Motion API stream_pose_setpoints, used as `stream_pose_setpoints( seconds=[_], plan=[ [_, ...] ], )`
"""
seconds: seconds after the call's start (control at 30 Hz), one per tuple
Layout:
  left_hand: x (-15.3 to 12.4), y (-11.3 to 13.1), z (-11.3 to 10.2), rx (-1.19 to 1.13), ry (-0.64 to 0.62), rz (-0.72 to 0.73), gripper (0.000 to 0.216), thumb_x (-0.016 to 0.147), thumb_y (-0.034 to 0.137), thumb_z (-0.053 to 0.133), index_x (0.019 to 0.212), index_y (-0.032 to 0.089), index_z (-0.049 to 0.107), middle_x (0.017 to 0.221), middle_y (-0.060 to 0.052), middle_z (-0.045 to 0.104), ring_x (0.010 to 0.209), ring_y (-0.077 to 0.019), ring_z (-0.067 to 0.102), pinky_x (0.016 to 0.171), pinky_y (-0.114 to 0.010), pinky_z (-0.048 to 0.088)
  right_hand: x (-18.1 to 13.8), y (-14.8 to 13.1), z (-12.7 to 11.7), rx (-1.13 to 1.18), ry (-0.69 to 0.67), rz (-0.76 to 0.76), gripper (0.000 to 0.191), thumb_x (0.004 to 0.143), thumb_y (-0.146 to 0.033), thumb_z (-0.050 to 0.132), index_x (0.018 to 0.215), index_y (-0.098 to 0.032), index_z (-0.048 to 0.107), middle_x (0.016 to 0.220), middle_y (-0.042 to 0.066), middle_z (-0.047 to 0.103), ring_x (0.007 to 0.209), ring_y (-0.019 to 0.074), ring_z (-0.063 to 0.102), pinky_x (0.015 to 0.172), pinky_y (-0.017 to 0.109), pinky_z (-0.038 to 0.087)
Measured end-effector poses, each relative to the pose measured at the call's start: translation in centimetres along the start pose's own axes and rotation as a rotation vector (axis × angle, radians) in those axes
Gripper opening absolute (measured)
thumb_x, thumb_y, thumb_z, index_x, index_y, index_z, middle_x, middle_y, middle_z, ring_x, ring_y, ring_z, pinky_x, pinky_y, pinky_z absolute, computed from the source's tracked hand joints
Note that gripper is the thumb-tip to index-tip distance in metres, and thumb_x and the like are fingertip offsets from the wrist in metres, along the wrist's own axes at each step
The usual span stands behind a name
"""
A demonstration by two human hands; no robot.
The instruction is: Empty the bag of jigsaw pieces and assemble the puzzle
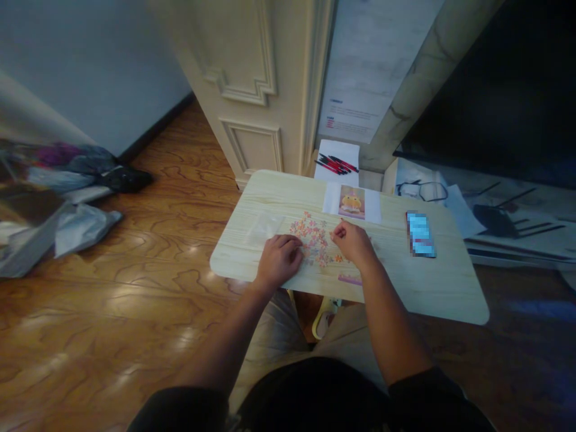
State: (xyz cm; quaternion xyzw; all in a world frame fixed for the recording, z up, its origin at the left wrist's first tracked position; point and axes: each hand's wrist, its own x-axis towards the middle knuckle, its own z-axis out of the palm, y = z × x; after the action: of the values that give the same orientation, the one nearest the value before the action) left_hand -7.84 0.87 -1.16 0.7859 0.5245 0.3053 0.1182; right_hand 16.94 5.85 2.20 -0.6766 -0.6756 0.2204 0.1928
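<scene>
A small light wooden table [418,288] stands in front of me over my knees. Several loose jigsaw pieces [312,237] lie scattered in its middle. My left hand [279,258] rests knuckles up at the left edge of the pieces, fingers curled under. My right hand [353,241] hovers at their right edge, fingers pinched together; what they hold is too small to make out. A picture card with a yellow figure [351,202] lies just beyond the pieces. A clear plastic bag [265,227] lies to the left of them.
A blurred phone-sized object [420,234] lies on the table's right part. Beyond the table are red pens on white paper [337,163], glasses [423,191], a cream door [252,78] and a dark screen [508,90]. Bags [58,198] lie on the wooden floor at left.
</scene>
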Motion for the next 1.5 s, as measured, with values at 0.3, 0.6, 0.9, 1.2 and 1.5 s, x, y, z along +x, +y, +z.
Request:
stream_pose_setpoints(
  seconds=[0.3, 0.6, 0.9, 1.2, 1.5],
  plan=[
    [0.2, -0.5, -0.7, -0.115, 0.152, -0.157, 0.023, 0.087, 0.016, 0.058, 0.105, 0.024, 0.068, 0.108, -0.005, 0.072, 0.106, -0.0245, 0.066, 0.097, -0.042, 0.054, -1.2, -0.9, 0.9, -0.101, 0.015, -0.252, 0.012, 0.094, -0.026, 0.068, 0.102, -0.025, 0.077, 0.104, 0.007, 0.069, 0.108, 0.0232, 0.061, 0.1, 0.037, 0.046],
    [-0.1, -0.5, 0.0, -0.082, 0.057, -0.015, 0.023, 0.09, 0.021, 0.059, 0.107, 0.026, 0.075, 0.113, -0.005, 0.075, 0.107, -0.0242, 0.067, 0.098, -0.045, 0.053, -1.4, -0.4, 0.8, -0.135, 0.002, -0.254, 0.013, 0.095, -0.025, 0.067, 0.101, -0.026, 0.079, 0.108, 0.007, 0.069, 0.111, 0.0248, 0.059, 0.102, 0.04, 0.045],
    [0.3, 0.9, -0.3, 0.051, -0.148, 0.191, 0.026, 0.096, 0.036, 0.061, 0.117, 0.028, 0.074, 0.128, -0.007, 0.071, 0.118, -0.0279, 0.063, 0.1, -0.049, 0.049, -3.9, 2.8, -2.5, -0.025, 0.068, -0.259, 0.012, 0.092, -0.02, 0.068, 0.098, -0.024, 0.077, 0.105, 0.006, 0.073, 0.109, 0.025, 0.063, 0.104, 0.041, 0.047],
    [1.3, 2.9, 1.7, 0.012, -0.077, 0.144, 0.025, 0.096, 0.038, 0.063, 0.114, 0.025, 0.075, 0.125, -0.008, 0.071, 0.115, -0.0272, 0.063, 0.101, -0.047, 0.05, -8.8, 7.4, -4.6, 0.066, 0.173, -0.221, 0.015, 0.092, -0.021, 0.066, 0.102, -0.024, 0.077, 0.106, 0.007, 0.074, 0.105, 0.0264, 0.066, 0.098, 0.043, 0.052],
    [2.0, 6.8, 4.8, -0.05, -0.091, 0.259, 0.019, 0.096, 0.032, 0.062, 0.108, 0.024, 0.075, 0.119, -0.007, 0.073, 0.11, -0.0253, 0.065, 0.098, -0.046, 0.05, -11.8, 12.8, -5.3, 0.05, 0.317, -0.092, 0.025, 0.091, -0.015, 0.058, 0.104, -0.022, 0.078, 0.108, 0.009, 0.071, 0.105, 0.0267, 0.063, 0.099, 0.045, 0.052]
  ],
)
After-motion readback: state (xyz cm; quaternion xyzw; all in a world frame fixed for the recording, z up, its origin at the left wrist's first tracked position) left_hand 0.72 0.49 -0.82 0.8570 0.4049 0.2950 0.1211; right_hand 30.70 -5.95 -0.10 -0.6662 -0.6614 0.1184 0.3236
